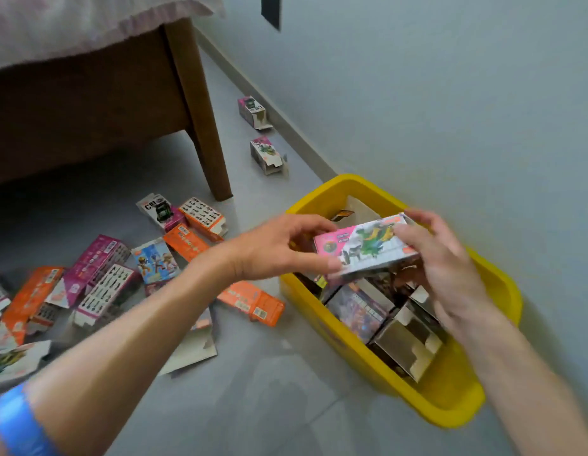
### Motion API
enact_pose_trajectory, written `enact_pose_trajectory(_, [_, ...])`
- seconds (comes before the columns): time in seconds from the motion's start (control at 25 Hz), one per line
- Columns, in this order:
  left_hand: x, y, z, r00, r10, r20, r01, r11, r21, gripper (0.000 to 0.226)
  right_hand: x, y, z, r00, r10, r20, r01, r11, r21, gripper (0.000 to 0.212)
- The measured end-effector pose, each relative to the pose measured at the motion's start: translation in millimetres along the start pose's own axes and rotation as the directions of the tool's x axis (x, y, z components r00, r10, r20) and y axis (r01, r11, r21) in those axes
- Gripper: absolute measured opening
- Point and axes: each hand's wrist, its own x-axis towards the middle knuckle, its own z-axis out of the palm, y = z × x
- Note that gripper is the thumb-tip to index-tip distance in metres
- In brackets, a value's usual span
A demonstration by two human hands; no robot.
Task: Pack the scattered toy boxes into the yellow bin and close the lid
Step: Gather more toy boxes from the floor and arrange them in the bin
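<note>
A: Report the position of the held item.

B: A pink-and-white toy box (pixel 365 246) with a green figure printed on it is held flat above the open yellow bin (pixel 450 399), over the bin's far half. The left hand (pixel 279 246) grips its left end, fingers curled around the edge. The right hand (pixel 440 258) grips its right end, thumb on the top face.

A: Bin location and contents?

B: The bin stands on the grey floor (pixel 269 390) against the wall (pixel 450 93). Several boxes already lie inside: a purple printed box (pixel 356 309) and an open-ended grey carton (pixel 406 345) near the bin's near end. No lid is in view.

A: Items outside the bin?

B: A loose pile lies on the floor left of the bin: an orange box (pixel 253 302) just beside the bin's left wall, a blue box with cartoon figures (pixel 154 260), a magenta box (pixel 95 261) and others, some flattened. Two more boxes, one (pixel 251 111) behind the other (pixel 266 154), lie along the skirting beyond the wooden bed leg (pixel 200 120).

A: Other detail?

B: A blue band (pixel 18 422) sits on the left arm.
</note>
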Motion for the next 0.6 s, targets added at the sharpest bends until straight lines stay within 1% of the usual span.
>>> enact_pose_trajectory(0.04, [8.2,0.3,13.6,1.000,-0.019,0.021,0.017,0.996,0.086,0.053,12.1,5.6,-8.0,0.995,0.065,-0.070,-0.063,0.997,0.033,0.029])
enact_pose_trajectory(0.08, [14.5,-3.4,25.3,0.999,-0.031,0.017,0.027,0.981,0.190,0.056,22.1,15.4,-14.9,0.987,0.110,-0.115,-0.112,0.994,-0.006,0.022])
enact_pose_trajectory(0.16, [23.2,-19.1,40.1,0.998,-0.060,0.006,0.051,0.906,0.421,0.055,39.2,40.4,-25.6,0.981,0.138,-0.139,-0.164,0.966,-0.202,0.017])
enact_pose_trajectory(0.24, [22.1,-38.8,42.4,0.997,-0.066,0.027,0.033,0.765,0.643,0.051,54.5,66.7,-26.6,0.985,0.142,-0.096,-0.169,0.895,-0.412,0.017])
enact_pose_trajectory(0.28, [18.1,-48.3,42.1,0.996,-0.065,0.059,0.005,0.711,0.704,0.052,60.8,79.9,-23.0,0.985,0.148,-0.087,-0.171,0.852,-0.494,0.016])
enact_pose_trajectory(0.32, [13.5,-56.9,41.8,0.993,-0.065,0.103,-0.032,0.673,0.739,0.056,65.5,91.5,-16.9,0.983,0.151,-0.101,-0.182,0.813,-0.554,0.017])
enact_pose_trajectory(0.36, [9.4,-63.5,41.7,0.988,-0.061,0.140,-0.069,0.641,0.764,0.063,70.3,102.3,-10.1,0.980,0.152,-0.130,-0.199,0.793,-0.576,0.018])
enact_pose_trajectory(0.44, [5.3,-70.5,43.0,0.987,-0.022,0.157,-0.114,0.587,0.801,0.070,77.3,117.3,5.3,0.972,0.157,-0.172,-0.227,0.806,-0.546,0.023])
enact_pose_trajectory(0.52, [2.1,-71.3,52.0,0.991,0.034,0.129,-0.127,0.554,0.823,0.067,80.5,126.1,15.5,0.987,0.114,-0.113,-0.159,0.778,-0.608,0.025])
enact_pose_trajectory(0.6, [-4.6,-71.4,62.2,0.993,0.068,0.098,-0.120,0.534,0.837,0.063,79.1,128.3,19.9,0.998,0.057,-0.005,-0.042,0.681,-0.731,0.024])
